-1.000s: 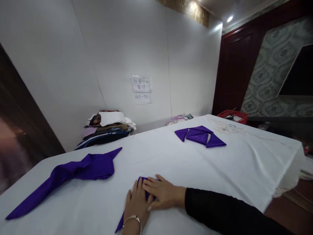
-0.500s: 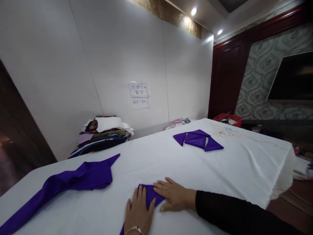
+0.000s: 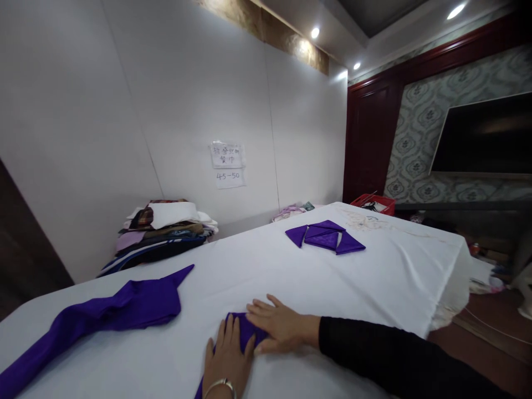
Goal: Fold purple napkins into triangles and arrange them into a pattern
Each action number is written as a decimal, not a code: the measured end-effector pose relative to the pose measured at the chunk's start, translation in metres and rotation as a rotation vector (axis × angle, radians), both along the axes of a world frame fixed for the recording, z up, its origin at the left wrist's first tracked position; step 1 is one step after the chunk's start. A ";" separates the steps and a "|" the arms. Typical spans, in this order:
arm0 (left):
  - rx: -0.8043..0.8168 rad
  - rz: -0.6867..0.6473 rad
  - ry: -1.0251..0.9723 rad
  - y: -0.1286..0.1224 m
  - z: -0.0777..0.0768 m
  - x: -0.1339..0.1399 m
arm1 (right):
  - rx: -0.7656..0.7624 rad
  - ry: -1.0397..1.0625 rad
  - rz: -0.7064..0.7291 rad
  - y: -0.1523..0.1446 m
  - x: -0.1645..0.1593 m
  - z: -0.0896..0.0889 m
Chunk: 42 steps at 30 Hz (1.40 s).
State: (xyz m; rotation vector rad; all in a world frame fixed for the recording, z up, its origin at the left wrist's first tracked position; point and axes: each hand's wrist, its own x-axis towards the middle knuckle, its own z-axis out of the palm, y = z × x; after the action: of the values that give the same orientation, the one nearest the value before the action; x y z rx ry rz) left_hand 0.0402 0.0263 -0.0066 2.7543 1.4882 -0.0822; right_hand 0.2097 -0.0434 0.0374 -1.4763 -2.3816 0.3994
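A purple napkin lies folded on the white tablecloth at the near edge, mostly covered by my hands. My left hand, with a silver bracelet at the wrist, rests flat on its left part, fingers stretched forward. Across its right part lies my right hand, palm down with fingers pointing left, below a black sleeve. A strip of purple shows under my left wrist. To the left, a loose purple cloth stretches in a long, rumpled band. Farther back sits a purple napkin folded into pointed shapes.
The white tablecloth hangs over the table's right edge. Behind the table are a stack of folded clothes, a small pile of cloth and a red basket. Paper signs are stuck to the white wall.
The camera view has turned slightly right, so the scene shifts left. My right hand has slid a little farther over the napkin, covering more of it; my left hand stays flat on it.
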 end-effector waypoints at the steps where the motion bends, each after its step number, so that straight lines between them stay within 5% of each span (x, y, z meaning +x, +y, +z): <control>1: 0.002 -0.017 0.020 0.000 0.000 -0.001 | 0.001 0.007 0.032 0.004 -0.007 0.000; 16: -0.036 0.049 -0.093 -0.004 0.002 0.001 | -0.048 -0.041 0.002 0.009 0.009 -0.030; 28: -0.016 0.051 -0.132 -0.006 0.001 0.000 | -0.163 -0.114 -0.153 -0.025 0.044 -0.017; 31: 0.005 0.047 -0.126 -0.006 -0.001 0.000 | -0.131 -0.116 -0.179 -0.021 0.034 -0.008; 36: -0.014 0.038 -0.108 -0.007 0.001 -0.001 | -0.026 -0.054 -0.014 0.000 -0.013 0.003; 42: -0.032 0.036 -0.061 -0.008 0.002 -0.001 | -0.116 -0.002 0.034 0.025 -0.030 -0.013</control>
State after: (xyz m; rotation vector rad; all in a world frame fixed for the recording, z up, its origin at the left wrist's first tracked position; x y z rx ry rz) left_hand 0.0391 0.0187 -0.0046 2.6792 1.5068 -0.0212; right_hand 0.1796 -0.0181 0.0247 -1.4871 -2.4248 0.5531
